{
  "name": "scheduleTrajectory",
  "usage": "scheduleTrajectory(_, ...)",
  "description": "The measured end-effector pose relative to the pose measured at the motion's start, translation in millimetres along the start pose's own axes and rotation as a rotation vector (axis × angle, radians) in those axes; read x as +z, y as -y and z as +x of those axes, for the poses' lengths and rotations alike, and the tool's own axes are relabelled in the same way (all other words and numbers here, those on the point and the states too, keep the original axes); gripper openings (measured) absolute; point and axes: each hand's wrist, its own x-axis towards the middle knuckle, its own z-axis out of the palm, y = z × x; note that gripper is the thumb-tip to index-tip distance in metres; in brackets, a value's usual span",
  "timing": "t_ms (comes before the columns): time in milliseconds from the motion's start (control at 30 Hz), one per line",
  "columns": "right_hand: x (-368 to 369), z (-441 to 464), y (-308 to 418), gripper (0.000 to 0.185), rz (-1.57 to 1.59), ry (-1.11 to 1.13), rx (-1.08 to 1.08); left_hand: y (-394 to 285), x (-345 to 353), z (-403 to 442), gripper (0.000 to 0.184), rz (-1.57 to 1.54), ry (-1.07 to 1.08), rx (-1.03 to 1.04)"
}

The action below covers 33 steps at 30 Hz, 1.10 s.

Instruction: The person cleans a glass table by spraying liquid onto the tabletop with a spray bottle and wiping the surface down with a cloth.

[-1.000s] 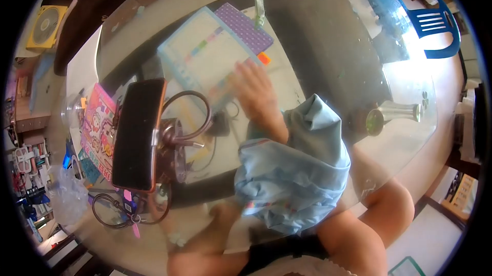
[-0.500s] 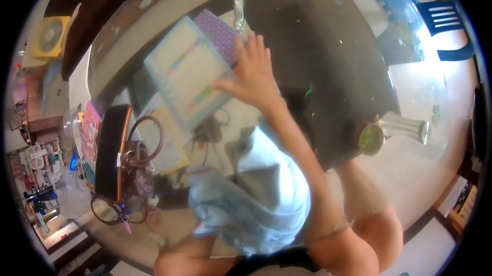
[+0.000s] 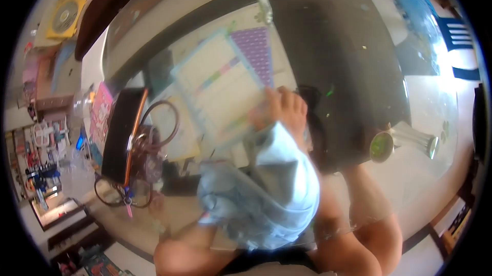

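Note:
My right hand (image 3: 289, 112) is at the lower right corner of a pale sheet with a light blue border and coloured bands (image 3: 218, 86). The fingers are bent at its edge and the thumb lies over it, somewhat blurred. From under the sheet's right side shows a purple sheet with white dots (image 3: 256, 53). More pale papers lie beneath and to the left. A bunched light blue cloth (image 3: 266, 189) stands between me and the papers and covers part of my forearm. My left hand is not in view.
A dark bag with brown handles (image 3: 120, 140) stands left of the papers, beside a pink printed book (image 3: 101, 109). A white tube (image 3: 264, 5) lies beyond the purple sheet. A metal tumbler (image 3: 382, 146) lies on its side at right. A blue chair (image 3: 458, 35) is far right.
My right hand has drawn back toward me, its spread fingers now bent. The blue-bordered and purple sheets have shifted toward me and turned slightly. The whole view has swung a little.

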Motion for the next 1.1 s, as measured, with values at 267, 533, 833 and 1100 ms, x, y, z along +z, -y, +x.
scheduleTrajectory(267, 15, 50, 17, 0.076, 0.006, 0.231, 0.315, -17, -2, 0, 0.022, 0.07, 0.053, -0.093)
scheduleTrajectory(533, 22, 55, 18, 0.053, 0.238, 0.113, 0.257, -23, -2, 5, 0.021, 0.174, 0.095, -0.201)
scheduleTrajectory(833, 30, 53, 16, 0.06, 0.881, 0.279, 0.454, -5, -10, -1, 0.029, 0.114, 0.062, 0.11)
scheduleTrajectory(1100, 9, 39, 18, 0.073, 1.537, 0.15, 0.482, 13, 7, -17, 0.03, -0.08, 0.04, 0.079)
